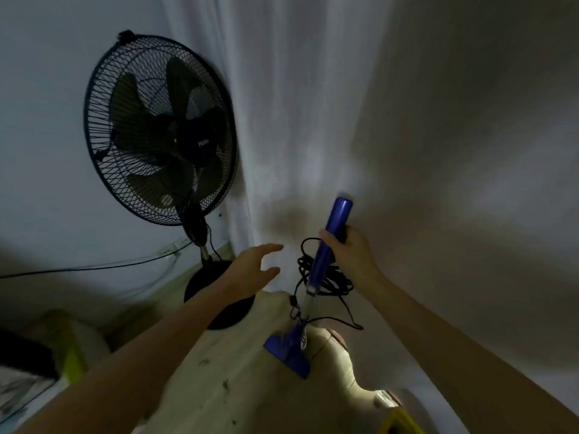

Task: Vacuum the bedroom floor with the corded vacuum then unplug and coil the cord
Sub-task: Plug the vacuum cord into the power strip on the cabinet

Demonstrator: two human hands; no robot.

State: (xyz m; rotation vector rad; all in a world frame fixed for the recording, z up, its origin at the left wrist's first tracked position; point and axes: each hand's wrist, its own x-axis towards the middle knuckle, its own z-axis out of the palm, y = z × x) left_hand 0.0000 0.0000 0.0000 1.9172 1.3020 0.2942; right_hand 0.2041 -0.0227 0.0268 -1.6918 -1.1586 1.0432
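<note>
We find the right hand [347,252] clasping the vacuum [329,245], its cord [326,277] looped beside the handle; left hand [257,264] spread, empty. Coiling appears nearly done.

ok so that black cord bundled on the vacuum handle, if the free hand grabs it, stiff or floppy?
Probably floppy: the black cord hangs in loose uneven loops off the blue vacuum, one strand trailing to the floor. The loops look untied, so they'd likely slip and spread when pulled. Right hand grips the handle; left hand is open nearby.
</note>
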